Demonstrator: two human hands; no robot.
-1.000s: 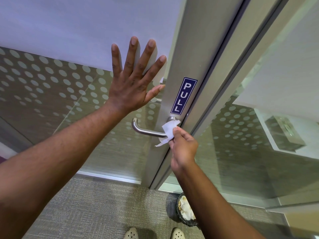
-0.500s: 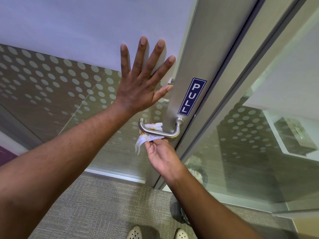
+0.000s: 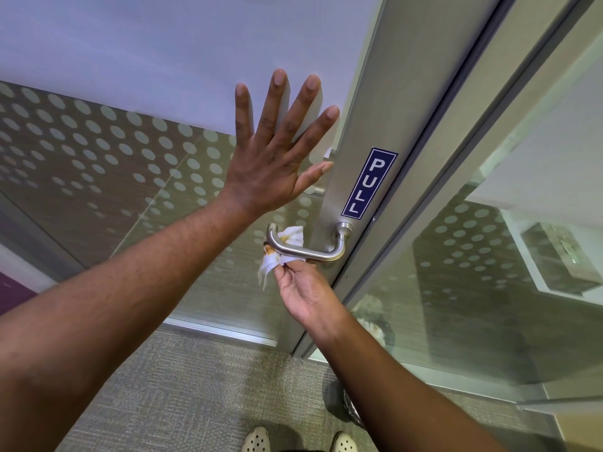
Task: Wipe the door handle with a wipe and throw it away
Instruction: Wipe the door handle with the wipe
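The left hand (image 3: 277, 161) stays spread flat on the glass door (image 3: 98, 177). The right hand (image 3: 301, 290) pinches the wipe (image 3: 287, 247) beneath the handle (image 3: 305, 251), as half a second ago; a second ago it held the wipe at the handle's base. Orange stains now show on the wipe.

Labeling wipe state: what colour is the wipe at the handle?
White with orange-brown stains, the wipe is tucked behind the door handle; head view.
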